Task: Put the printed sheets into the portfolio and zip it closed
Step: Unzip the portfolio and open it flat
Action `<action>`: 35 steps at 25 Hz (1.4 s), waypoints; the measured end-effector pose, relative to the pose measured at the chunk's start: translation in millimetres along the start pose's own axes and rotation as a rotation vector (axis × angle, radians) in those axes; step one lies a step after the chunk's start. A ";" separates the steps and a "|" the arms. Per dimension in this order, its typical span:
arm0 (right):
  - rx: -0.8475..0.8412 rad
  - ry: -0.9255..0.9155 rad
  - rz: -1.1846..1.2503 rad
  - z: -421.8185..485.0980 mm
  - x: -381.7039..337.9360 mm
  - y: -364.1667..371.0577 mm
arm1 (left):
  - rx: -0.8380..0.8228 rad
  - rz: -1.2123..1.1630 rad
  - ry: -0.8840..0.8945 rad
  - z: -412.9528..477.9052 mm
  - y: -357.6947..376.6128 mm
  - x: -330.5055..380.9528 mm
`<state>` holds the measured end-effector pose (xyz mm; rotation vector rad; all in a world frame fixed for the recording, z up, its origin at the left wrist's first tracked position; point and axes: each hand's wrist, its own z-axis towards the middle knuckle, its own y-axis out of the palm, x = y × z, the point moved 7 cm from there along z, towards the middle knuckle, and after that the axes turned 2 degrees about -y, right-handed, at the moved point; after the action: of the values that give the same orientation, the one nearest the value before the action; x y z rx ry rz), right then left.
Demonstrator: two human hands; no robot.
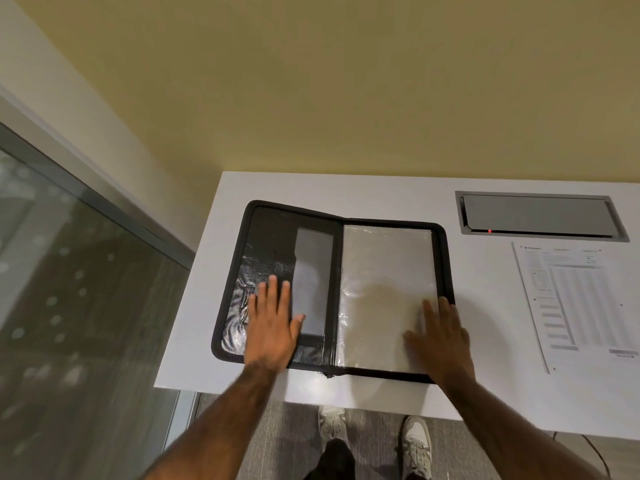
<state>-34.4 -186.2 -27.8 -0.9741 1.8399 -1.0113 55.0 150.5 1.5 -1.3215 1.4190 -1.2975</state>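
A black zip portfolio (273,237) lies spread open on the white table (485,306). Its left half shows a dark inner pocket with a grey panel; its right half shows clear plastic sleeves (384,268). My left hand (272,327) rests flat on the left half, fingers straight and spread. My right hand (441,337) lies flat on the lower right corner of the plastic sleeves, over the zip edge. The printed sheets (578,299) lie on the table to the right of the portfolio, apart from both hands.
A grey cable hatch (540,216) with a small red light is set into the table behind the sheets. A yellow wall stands behind the table and a glass partition (69,289) runs on the left. My shoes show below the table's front edge.
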 end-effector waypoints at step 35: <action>0.084 0.086 0.158 45.8 210.9 -142.0 | -0.137 0.057 0.476 29.7 -10.8 308.6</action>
<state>-39.5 -439.2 24.2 -0.7328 1.8965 -1.0380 40.1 -157.4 35.7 -1.0877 1.8827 -1.5666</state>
